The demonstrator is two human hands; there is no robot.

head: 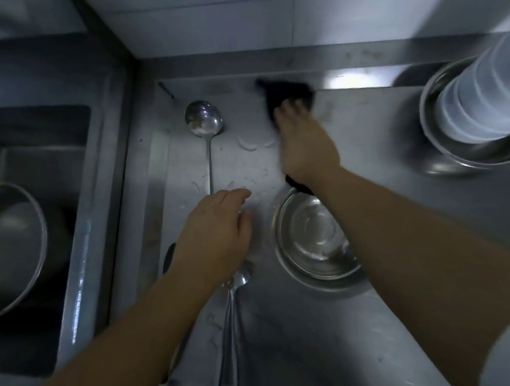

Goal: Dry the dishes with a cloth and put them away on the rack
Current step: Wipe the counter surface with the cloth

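Head view: right hand (306, 142) presses a black cloth (286, 94) on the wet steel counter (358, 333), fingers spread. Left hand (217, 235) hovers loosely curled, empty, between a long steel ladle (204, 121) and a round steel bowl (310, 238).

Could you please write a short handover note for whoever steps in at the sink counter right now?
Right hand: reaching to the back of the wet steel counter, fingers on the dark crumpled cloth; grip not clearly closed.
Left hand: palm down over the counter, above the small steel spoons; whether it holds anything is hidden.
Long-handled steel ladle: lying flat, left of the cloth.
Shallow round steel dish: upright beside the left hand.
Stack of white bowls: far right, in a steel basin.
Large steel pot: in the sink, left.
Done: nothing visibly dried. Left: dry everything; no rack in view.
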